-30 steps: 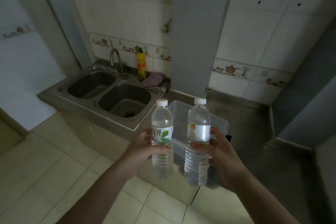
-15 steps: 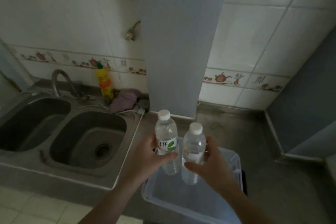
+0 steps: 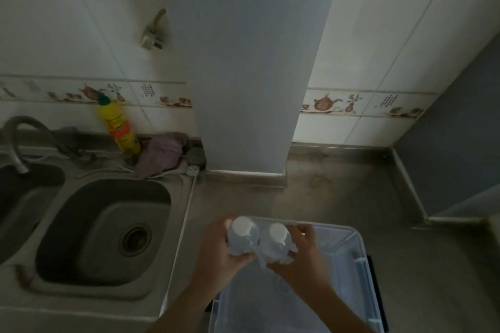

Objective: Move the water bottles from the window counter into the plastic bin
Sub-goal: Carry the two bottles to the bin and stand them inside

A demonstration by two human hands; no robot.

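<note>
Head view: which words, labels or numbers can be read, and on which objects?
None can be read.
Yellow detergent bottle: orange label, print blurred.
Border tiles: dark columns of characters, too small.
Water bottles: seen from above, labels hidden by left hand and right hand.

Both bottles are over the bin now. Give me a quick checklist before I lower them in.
1. Left hand grips left bottle: ok.
2. Right hand grips right bottle: ok.
3. Caps on both bottles: ok.
4. Bottles over the bin, inside its rim: ok.
5. Bin floor below free of other things: cannot tell, hands and bottles hide part of it.
6. Bin seated flat on counter: cannot tell.
</note>
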